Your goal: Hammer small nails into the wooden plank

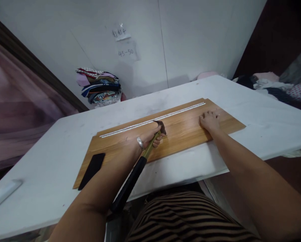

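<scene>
My left hand [152,137], with a silvery band at the wrist, is wrapped round a claw hammer [147,152] close to its metal head. The hammer's black grip points back toward my body. Under the hammer head lies a wood-grain board [185,126]. My right hand [210,120] rests on the right part of this board, fingers apart and slightly bent; anything beneath them is hidden. Left of my left hand, a thin nail [126,138] stands in the board. Two narrow white strips [130,127] run along the board's far side.
A black flat object [92,170] lies on the board's left end. The white table [64,134] carries a white roll [4,194] at left. Folded clothes [102,85] are stacked by the wall behind. More fabric [273,85] lies at the far right.
</scene>
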`<state>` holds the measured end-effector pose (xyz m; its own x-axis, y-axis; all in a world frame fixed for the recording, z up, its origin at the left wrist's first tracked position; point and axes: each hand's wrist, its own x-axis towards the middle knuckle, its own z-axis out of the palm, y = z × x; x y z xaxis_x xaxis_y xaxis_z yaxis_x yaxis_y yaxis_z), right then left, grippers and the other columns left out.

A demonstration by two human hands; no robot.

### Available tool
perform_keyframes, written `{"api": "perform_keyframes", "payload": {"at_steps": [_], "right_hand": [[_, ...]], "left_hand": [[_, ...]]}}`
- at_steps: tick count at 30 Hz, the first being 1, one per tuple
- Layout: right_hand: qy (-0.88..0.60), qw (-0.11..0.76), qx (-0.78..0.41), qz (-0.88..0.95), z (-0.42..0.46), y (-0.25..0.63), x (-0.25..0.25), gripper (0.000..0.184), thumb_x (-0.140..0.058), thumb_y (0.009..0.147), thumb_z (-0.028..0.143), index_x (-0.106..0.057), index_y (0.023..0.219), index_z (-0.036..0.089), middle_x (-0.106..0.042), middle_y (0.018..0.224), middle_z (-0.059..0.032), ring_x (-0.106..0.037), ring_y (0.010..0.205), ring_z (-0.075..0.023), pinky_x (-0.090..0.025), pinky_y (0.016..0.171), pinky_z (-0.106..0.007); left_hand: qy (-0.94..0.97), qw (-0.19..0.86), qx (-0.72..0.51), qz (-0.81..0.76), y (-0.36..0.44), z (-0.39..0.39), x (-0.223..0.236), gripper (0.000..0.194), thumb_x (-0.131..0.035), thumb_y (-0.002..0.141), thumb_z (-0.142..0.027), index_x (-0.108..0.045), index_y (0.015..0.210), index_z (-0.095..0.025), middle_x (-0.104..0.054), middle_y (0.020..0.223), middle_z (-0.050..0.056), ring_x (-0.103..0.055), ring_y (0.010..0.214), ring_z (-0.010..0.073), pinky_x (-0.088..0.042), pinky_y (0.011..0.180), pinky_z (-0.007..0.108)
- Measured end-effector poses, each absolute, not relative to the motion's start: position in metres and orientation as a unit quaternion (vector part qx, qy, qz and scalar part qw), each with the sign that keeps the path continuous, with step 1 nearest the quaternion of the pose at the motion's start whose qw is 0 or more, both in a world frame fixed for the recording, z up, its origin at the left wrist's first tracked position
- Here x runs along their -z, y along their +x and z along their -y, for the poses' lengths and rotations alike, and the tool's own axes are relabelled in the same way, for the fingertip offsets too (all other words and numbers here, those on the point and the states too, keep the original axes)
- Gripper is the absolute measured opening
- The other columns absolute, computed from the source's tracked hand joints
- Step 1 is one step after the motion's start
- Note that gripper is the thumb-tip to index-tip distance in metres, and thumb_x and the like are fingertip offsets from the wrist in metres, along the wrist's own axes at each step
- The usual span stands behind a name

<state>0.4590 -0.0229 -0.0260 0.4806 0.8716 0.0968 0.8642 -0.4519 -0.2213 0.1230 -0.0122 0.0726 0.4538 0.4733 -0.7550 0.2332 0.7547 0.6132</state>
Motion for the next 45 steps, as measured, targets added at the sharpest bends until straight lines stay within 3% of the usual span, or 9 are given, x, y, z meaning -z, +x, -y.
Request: {"api": "perform_keyframes", "payload": {"at_steps": [13,21,33,39,43,45], "right_hand": [[-0.853,0.112,-0.016,0.509,0.027,0.453,0.019,0.051,-0.027,0.102,0.034,-0.065,0.126,0.008,-0.058,0.140,-0.0236,-0.048,0.132,-0.0353,-0.034,0.108,-0.054],[-0.850,0.114,-0.006,0.514,0.023,0.457,0.027,0.048,-0.029,0.102,0.034,-0.067,0.122,0.013,-0.060,0.137,-0.0218,-0.049,0.132,-0.0351,-0.035,0.108,-0.054],[-0.850,0.099,-0.038,0.516,0.024,0.451,0.018,0.044,-0.030,0.104,0.031,-0.063,0.126,0.013,-0.057,0.143,-0.0197,-0.046,0.136,-0.0318,-0.033,0.111,-0.048],[-0.812,0.131,-0.052,0.566,0.016,0.436,0.009,0.048,-0.032,0.103,0.032,-0.056,0.140,0.014,-0.048,0.157,-0.0180,-0.039,0.145,-0.0302,-0.031,0.116,-0.046],[-0.738,0.156,-0.054,0.654,-0.004,0.412,0.020,0.048,-0.034,0.102,0.032,-0.060,0.139,0.018,-0.057,0.150,-0.0150,-0.047,0.140,-0.0273,-0.035,0.116,-0.041],[-0.715,0.163,-0.046,0.679,-0.015,0.404,0.030,0.048,-0.036,0.101,0.035,-0.062,0.138,0.019,-0.060,0.147,-0.0144,-0.050,0.138,-0.0284,-0.038,0.114,-0.044]], "left_hand": [[0.343,0.787,-0.068,-0.509,0.122,0.010,-0.063,0.051,-0.039,0.101,-0.063,-0.054,0.088,-0.016,-0.037,0.058,-0.008,-0.027,0.038,0.0033,-0.020,0.037,0.014],[0.368,0.799,-0.061,-0.472,0.118,0.006,-0.052,0.057,-0.054,0.089,-0.073,-0.054,0.088,-0.017,-0.037,0.061,-0.008,-0.025,0.042,0.0037,-0.018,0.039,0.016],[0.381,0.772,-0.040,-0.507,0.115,-0.002,-0.049,0.055,-0.043,0.095,-0.072,-0.052,0.089,-0.018,-0.036,0.058,-0.008,-0.021,0.039,0.0040,-0.012,0.040,0.017],[0.388,0.787,-0.053,-0.476,0.110,-0.001,-0.047,0.059,-0.052,0.088,-0.077,-0.054,0.089,-0.018,-0.037,0.060,-0.008,-0.024,0.041,0.0043,-0.014,0.040,0.017],[0.376,0.785,-0.050,-0.489,0.112,0.003,-0.054,0.057,-0.044,0.095,-0.072,-0.054,0.087,-0.017,-0.036,0.060,-0.007,-0.024,0.042,0.0047,-0.014,0.041,0.017],[0.368,0.785,-0.041,-0.497,0.113,0.003,-0.056,0.055,-0.041,0.097,-0.069,-0.054,0.087,-0.017,-0.036,0.060,-0.007,-0.023,0.042,0.0051,-0.016,0.041,0.017]]}}
